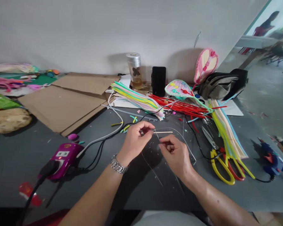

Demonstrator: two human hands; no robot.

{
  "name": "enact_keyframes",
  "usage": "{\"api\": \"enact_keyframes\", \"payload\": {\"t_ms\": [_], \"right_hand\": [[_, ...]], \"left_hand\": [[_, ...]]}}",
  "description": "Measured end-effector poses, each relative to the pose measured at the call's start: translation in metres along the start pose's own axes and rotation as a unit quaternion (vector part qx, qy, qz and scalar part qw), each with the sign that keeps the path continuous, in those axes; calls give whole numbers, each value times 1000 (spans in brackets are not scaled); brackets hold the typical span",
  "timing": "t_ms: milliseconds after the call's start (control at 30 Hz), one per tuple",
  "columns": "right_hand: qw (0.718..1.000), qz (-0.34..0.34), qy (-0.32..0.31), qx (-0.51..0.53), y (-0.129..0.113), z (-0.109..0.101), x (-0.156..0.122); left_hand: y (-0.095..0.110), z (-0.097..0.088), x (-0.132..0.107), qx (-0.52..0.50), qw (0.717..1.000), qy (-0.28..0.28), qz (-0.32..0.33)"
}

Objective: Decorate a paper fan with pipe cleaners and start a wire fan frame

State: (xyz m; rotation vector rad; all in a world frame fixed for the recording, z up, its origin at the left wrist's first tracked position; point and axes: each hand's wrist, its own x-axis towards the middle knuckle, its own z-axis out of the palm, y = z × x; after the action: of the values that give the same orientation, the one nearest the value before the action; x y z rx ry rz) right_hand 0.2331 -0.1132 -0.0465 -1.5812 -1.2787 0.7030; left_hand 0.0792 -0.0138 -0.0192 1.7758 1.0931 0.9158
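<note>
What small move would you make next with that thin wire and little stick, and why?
I'd probably draw the thin wire a little snugger against the pale stick using the right hand. The wire seems to cross the stick near the fingertips of the left hand, while its long curve lies loose above the dark tabletop.

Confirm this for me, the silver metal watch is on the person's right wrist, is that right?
No, the wrist is wrong. The silver metal watch is on the wrist of the left hand, not the right hand, whose wrist is bare. The head view shows it.
</note>
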Motion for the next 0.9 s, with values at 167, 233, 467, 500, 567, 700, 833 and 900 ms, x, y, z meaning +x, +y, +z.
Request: {"api": "enact_keyframes", "payload": {"t_ms": [167,233,467,500,567,700,833,900], "right_hand": [[1000,-4,-2,-9,2,1,-1],[1000,-3,-5,-10,2,1,-1],[1000,0,-6,-11,0,-1,-1],[1000,-1,-6,-13,0,-1,-1],[1000,-2,-8,-15,0,0,-1],[1000,-6,-14,-15,0,0,-2],[1000,-9,-9,-18,0,0,-2],[1000,-7,-9,-18,0,0,-2]], "left_hand": [[1,1,-1,11,1000,-2,2],[1,1,-2,12,1000,-3,4],[-1,2,-1,7,1000,8,15],[-1,2,-1,10,1000,9,15],[-1,2,-2,16,1000,5,14],[-1,2,-2,19,1000,-2,14],[-1,2,-2,14,1000,7,17],[-1,2,-2,14,1000,2,14]]}}
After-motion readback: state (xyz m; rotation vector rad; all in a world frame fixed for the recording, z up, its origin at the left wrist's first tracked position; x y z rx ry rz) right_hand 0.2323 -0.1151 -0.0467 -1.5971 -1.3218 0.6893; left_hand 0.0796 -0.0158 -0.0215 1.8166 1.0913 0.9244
